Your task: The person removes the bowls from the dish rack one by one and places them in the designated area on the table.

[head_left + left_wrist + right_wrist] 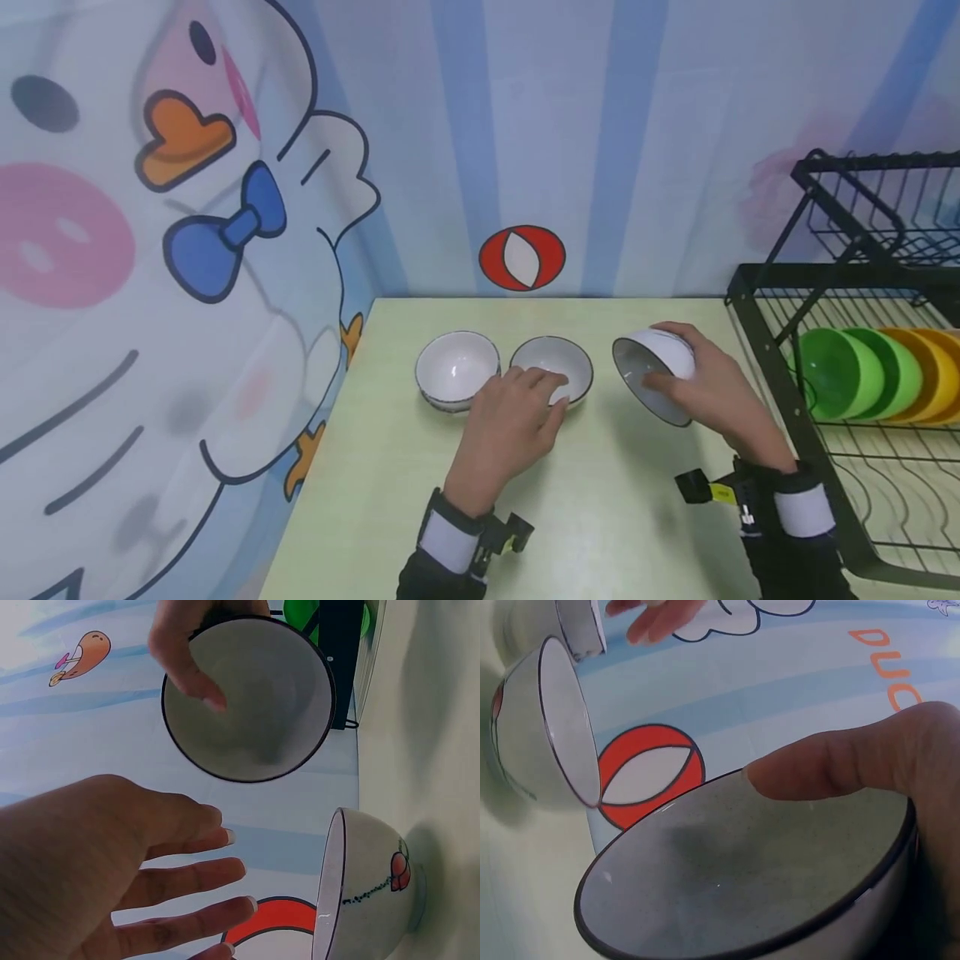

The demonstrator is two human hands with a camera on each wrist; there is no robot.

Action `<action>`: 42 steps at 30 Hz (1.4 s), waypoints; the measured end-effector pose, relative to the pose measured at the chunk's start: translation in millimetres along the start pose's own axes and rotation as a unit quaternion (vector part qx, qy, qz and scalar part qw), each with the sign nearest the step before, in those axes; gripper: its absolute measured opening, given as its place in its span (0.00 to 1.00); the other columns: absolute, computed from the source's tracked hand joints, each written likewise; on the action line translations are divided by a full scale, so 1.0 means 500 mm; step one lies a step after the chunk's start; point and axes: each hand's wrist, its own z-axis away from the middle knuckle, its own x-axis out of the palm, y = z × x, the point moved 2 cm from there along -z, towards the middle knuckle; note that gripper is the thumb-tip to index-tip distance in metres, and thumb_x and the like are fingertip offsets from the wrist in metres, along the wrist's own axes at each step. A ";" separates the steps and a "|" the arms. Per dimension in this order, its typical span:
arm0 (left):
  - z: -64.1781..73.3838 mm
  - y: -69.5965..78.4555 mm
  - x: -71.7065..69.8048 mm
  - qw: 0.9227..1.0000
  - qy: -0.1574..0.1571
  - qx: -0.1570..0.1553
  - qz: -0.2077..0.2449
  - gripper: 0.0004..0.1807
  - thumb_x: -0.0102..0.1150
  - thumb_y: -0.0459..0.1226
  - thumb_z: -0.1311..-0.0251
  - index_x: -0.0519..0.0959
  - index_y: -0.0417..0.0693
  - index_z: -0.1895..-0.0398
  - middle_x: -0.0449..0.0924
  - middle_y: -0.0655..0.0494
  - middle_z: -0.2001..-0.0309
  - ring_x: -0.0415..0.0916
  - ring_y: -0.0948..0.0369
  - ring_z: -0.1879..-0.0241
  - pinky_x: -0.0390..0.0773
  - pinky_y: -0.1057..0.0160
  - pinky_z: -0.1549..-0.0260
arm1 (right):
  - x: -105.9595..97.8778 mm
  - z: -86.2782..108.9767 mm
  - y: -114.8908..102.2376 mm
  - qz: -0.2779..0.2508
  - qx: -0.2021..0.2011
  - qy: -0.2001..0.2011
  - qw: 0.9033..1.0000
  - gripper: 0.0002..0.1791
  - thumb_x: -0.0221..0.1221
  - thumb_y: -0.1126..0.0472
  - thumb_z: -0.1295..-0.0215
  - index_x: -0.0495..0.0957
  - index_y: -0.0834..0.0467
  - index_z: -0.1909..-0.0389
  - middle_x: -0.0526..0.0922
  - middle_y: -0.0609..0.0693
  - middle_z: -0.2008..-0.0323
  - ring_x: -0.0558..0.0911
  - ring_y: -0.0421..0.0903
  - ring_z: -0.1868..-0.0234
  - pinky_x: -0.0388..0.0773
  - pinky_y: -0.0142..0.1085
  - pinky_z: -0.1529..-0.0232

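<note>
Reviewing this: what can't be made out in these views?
Head: near-left side of middle bowl, behind the left hand.
Head: part of yellow bowls, cut off by right edge.
Right wrist: part of held bowl, cut off by bottom edge.
Left wrist: part of patterned bowl, likewise.

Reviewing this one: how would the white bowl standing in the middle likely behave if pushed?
The middle bowl is probably stiff, given its evenly round rim. Its smooth, glossy-looking surface may be slippery. A low push would likely slide it, but a push at the rim might tip it, since its wide mouth sits above a narrow foot.
</note>
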 end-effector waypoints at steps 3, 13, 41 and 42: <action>-0.001 0.001 0.000 1.000 0.002 0.000 0.003 0.15 0.56 0.46 0.31 0.82 0.56 0.45 0.86 0.61 0.48 0.83 0.60 0.53 0.82 0.63 0.60 | 0.014 -0.003 -0.016 -0.021 0.000 -0.006 1.000 0.41 0.62 0.52 0.37 0.56 0.53 0.25 0.67 0.69 0.33 0.73 0.69 0.40 0.81 0.48 0.63; -0.004 0.004 -0.005 1.000 0.020 0.004 -0.005 0.16 0.56 0.47 0.31 0.81 0.56 0.45 0.86 0.61 0.48 0.82 0.60 0.51 0.82 0.62 0.59 | 0.063 -0.022 -0.057 -0.090 0.007 -0.032 0.995 0.46 0.53 0.31 0.34 0.52 0.51 0.24 0.63 0.65 0.29 0.70 0.66 0.35 0.80 0.57 0.53; 0.003 -0.002 0.000 0.999 -0.041 0.030 0.020 0.16 0.58 0.46 0.35 0.82 0.57 0.46 0.84 0.63 0.47 0.79 0.62 0.45 0.77 0.58 0.44 | 0.155 -0.052 -0.096 -0.311 0.008 -0.034 0.950 0.45 0.37 0.30 0.27 0.46 0.58 0.22 0.57 0.62 0.27 0.65 0.58 0.31 0.68 0.53 0.35; 0.002 -0.001 0.005 0.999 -0.039 0.033 0.014 0.15 0.60 0.47 0.34 0.82 0.58 0.46 0.85 0.64 0.47 0.80 0.63 0.46 0.77 0.59 0.44 | 0.156 -0.053 -0.096 -0.315 0.011 -0.038 0.948 0.46 0.36 0.30 0.28 0.45 0.58 0.22 0.56 0.62 0.26 0.64 0.58 0.30 0.68 0.55 0.34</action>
